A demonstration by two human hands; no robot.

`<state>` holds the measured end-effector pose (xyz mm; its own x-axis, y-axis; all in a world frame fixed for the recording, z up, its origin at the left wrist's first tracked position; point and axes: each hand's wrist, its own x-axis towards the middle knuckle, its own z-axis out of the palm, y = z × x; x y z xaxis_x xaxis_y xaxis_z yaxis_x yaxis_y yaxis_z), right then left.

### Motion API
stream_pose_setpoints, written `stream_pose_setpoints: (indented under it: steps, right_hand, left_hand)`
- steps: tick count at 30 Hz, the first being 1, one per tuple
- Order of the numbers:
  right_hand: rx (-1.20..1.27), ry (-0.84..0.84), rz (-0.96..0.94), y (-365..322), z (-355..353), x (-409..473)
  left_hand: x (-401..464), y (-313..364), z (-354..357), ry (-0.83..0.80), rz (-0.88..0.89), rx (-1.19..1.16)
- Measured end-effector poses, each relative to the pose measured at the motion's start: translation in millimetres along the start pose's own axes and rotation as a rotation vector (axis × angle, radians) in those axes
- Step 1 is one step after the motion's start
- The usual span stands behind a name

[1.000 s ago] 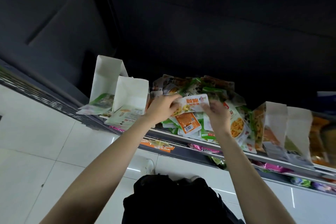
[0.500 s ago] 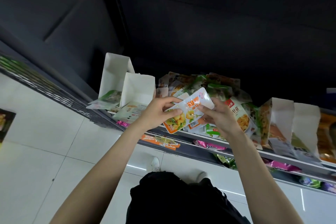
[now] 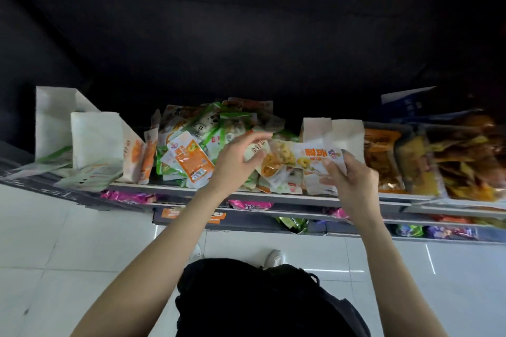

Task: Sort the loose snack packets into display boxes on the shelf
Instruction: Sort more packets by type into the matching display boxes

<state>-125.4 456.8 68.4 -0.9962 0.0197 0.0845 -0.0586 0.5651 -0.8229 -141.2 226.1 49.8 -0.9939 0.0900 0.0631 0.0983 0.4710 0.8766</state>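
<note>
A heap of loose snack packets lies on the shelf, between white display boxes. My right hand pinches a white and orange packet by its right end and holds it level in front of the right white box. My left hand hovers at the packet's left end with fingers loosely spread, holding nothing. Two more white boxes stand at the far left with green packets in them.
Orange and yellow bagged snacks fill the shelf's right end. A lower shelf holds pink and green packets. Below are white floor tiles, my dark clothing and a shoe.
The packet has travelled right, from the middle of the heap to the right white box. My left hand has let go of it; my right hand alone carries it.
</note>
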Motion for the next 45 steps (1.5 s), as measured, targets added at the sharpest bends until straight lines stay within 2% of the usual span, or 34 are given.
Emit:
stream_pose_setpoints:
  steps: [2,3,5,8,10,14,16,22,24,26,29,31,35,37,40,45]
  right_hand:
    - [-0.103,0.118,-0.078,16.3,-24.2,2.4]
    - [-0.140,0.167,-0.100,23.7,-31.8,4.7]
    - [-0.178,0.217,-0.123,36.4,-38.9,9.5]
    - [-0.254,0.197,-0.227,52.9,-33.8,18.0]
    - [-0.355,0.118,-0.285,60.5,-23.0,25.4]
    - [-0.811,-0.156,-0.295,70.2,3.8,35.5]
    - [-0.908,-0.279,-0.353,74.4,9.6,34.3]
    - [-1.072,-0.503,-0.286,77.3,12.4,29.7]
    - [-1.066,-0.505,-0.268,74.5,13.7,29.5]
    - [-0.997,-0.430,-0.254,67.5,16.9,29.7]
    - [-0.773,-0.309,-0.272,50.5,30.6,31.9]
    - [-0.650,-0.353,-0.227,37.5,45.0,36.7]
    - [-0.544,-0.437,-0.125,21.3,72.5,48.1]
    - [-0.477,-0.388,-0.098,17.9,77.9,52.0]
    - [-0.393,-0.271,-0.155,16.3,75.0,58.3]
    - [-0.141,-0.344,-0.124,-3.3,49.2,65.8]
  left_hand:
    - [7.7,-1.2,30.0,0.089,-0.092,-0.023]
    - [10.9,-1.9,44.8,0.072,-0.155,-0.020]
    - [14.9,-2.4,74.4,-0.028,-0.238,0.002]
    - [19.1,-0.1,109.4,-0.158,-0.328,-0.050]
    - [21.9,0.0,124.8,-0.202,-0.371,-0.086]
    - [22.8,-1.4,135.9,-0.192,-0.443,-0.181]
    - [21.9,-4.6,132.1,-0.177,-0.445,-0.213]
    - [20.5,-43.4,83.0,0.172,-0.297,0.281]
    - [24.6,-61.8,61.9,0.235,-0.317,0.415]
    - [33.6,-74.4,46.1,0.219,-0.333,0.568]
    - [52.3,-81.1,35.1,0.023,-0.396,0.809]
    - [60.9,-82.9,34.6,-0.057,-0.435,0.836]
    - [65.8,-80.8,36.7,-0.014,-0.446,0.545]
    - [63.7,-73.4,35.5,-0.014,-0.429,0.338]
    - [54.2,-50.7,25.8,-0.016,-0.382,0.055]
    - [29.3,0.7,-0.6,-0.056,-0.166,0.017]
